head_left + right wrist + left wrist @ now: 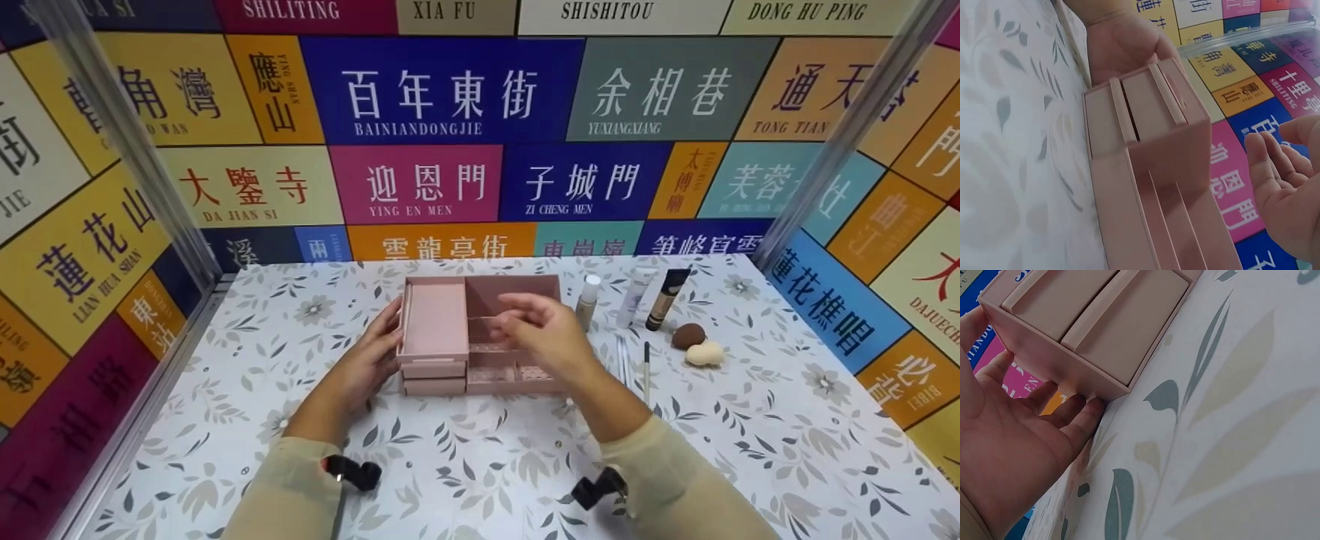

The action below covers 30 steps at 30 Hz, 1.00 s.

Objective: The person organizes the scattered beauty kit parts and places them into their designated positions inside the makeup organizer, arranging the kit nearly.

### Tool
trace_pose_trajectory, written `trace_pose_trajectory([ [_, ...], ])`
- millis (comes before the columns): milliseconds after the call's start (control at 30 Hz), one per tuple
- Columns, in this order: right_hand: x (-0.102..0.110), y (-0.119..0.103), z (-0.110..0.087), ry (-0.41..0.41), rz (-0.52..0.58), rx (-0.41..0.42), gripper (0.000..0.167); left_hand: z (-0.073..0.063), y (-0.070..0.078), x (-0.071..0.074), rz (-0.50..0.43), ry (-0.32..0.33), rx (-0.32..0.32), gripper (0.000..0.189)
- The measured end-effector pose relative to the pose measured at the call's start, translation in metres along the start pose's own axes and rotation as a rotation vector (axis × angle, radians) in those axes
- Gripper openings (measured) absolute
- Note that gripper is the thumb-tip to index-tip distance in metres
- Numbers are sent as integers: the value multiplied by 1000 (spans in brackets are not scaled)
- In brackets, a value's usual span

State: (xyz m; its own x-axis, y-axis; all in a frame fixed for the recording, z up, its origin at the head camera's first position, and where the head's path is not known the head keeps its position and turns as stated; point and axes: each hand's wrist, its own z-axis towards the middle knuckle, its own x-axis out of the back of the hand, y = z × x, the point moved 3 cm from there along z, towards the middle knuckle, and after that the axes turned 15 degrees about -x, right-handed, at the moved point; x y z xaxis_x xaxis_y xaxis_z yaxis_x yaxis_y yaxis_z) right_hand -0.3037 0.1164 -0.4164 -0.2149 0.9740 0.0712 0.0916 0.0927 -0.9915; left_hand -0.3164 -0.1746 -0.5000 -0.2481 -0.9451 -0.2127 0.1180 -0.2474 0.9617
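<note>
A pink desktop organizer [435,319] stands on the table, with two stacked drawers on its left and open compartments on its right. Against its left side wall rests my left hand [367,367], and the left wrist view shows this hand [1022,433] with its fingertips touching the wall. My right hand [547,337] hovers over the open compartments, its fingers loosely bent. Nothing shows between the fingers of the right hand [1289,191] in the right wrist view. Both drawer fronts [1151,107] sit flush in the organizer.
Right of the organizer stand a white-capped bottle [589,300], a pale tube [634,296] and a black-capped tube [667,300]. Nearby lie a brown sponge [687,336], a cream sponge [705,353] and a thin brush [646,371]. Printed panels border the floral tabletop [465,465].
</note>
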Motion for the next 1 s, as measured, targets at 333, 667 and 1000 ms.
trace_pose_trajectory([
  [333, 66, 7, -16, 84, -16, -18, 40, -1, 3, 1, 27, 16, 42, 62],
  [667, 127, 25, -31, 146, -138, -72, 45, -2, 1, -1, 16, 11, 16, 63],
  [1000, 178, 42, -43, 224, -216, -157, 48, 0, -1, 1, -2, -5, -10, 66],
])
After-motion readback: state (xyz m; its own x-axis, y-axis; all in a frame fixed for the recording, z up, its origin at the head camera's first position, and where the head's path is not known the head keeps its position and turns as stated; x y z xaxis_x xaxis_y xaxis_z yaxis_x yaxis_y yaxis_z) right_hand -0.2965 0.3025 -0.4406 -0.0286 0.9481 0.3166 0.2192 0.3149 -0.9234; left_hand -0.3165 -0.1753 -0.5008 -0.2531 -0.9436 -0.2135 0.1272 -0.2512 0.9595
